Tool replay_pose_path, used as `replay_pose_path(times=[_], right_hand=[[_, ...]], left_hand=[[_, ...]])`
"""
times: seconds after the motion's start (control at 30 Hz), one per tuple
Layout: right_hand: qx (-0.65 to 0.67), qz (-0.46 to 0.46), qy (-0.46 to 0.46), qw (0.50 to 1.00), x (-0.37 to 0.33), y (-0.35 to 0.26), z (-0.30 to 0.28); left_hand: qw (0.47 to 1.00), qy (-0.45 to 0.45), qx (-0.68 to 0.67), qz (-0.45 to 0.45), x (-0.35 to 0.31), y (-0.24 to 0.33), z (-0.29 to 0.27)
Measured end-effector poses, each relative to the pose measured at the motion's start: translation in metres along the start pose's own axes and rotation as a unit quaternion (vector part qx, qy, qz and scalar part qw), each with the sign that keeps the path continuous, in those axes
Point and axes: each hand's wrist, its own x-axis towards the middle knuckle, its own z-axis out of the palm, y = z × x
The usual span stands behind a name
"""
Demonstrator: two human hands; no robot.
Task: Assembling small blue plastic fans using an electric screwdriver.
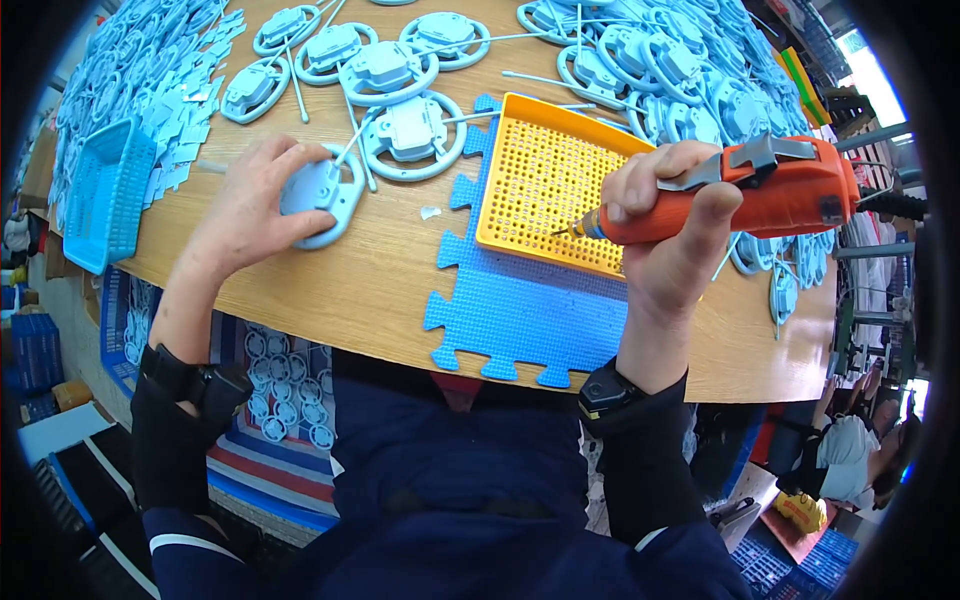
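My left hand is closed on a light-blue plastic ring-shaped part with a flat housing in its middle. The thumb presses on its near side, the fingers on its far side, and the part lies on the wooden table. My right hand is wrapped round an orange electric screwdriver with a metal lever on top. Its bit points left, over the yellow perforated basket. That basket rests on a blue foam mat with jigsaw edges. The right hand hides part of its right side.
Several similar light-blue rings with thin rods lie beyond my hands, heaped up at the far right. Flat light-blue pieces pile at the far left, by a light-blue basket. A crate below the table edge holds round pale parts.
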Motion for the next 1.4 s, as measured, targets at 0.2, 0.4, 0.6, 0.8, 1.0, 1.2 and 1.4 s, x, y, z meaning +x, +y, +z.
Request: replay_pose_path(times=[0.2, 0.4, 0.6, 0.8, 1.0, 1.2, 1.4], right_hand=[[-0.021, 0.011, 0.011, 1.0, -0.005, -0.003, -0.001], [0.025, -0.026, 0.019, 0.999, -0.012, -0.047, 0.014], [0.026, -0.001, -0.064, 0.998, -0.045, -0.052, 0.031], [0.05, 0.028, -0.045, 0.997, -0.056, -0.048, 0.034], [0.017, 0.023, -0.082, 0.996, -0.058, -0.051, 0.04], [0.011, 0.078, -0.115, 0.99, -0.054, -0.041, 0.038], [0.112, 0.056, -0.094, 0.988, -0.052, -0.05, 0.022]], left_hand=[[0.988, 0.069, -0.138, 0.005, -0.035, 0.063, 0.021], [0.982, 0.109, -0.141, 0.068, -0.041, 0.155, 0.06], [0.98, 0.15, -0.123, 0.048, -0.034, 0.17, 0.075], [0.982, 0.14, -0.112, 0.049, -0.035, 0.17, 0.076], [0.982, 0.144, -0.109, 0.053, -0.035, 0.174, 0.073], [0.981, 0.161, -0.093, 0.056, -0.035, 0.167, 0.075], [0.993, 0.079, -0.076, 0.053, -0.085, 0.148, 0.027]])
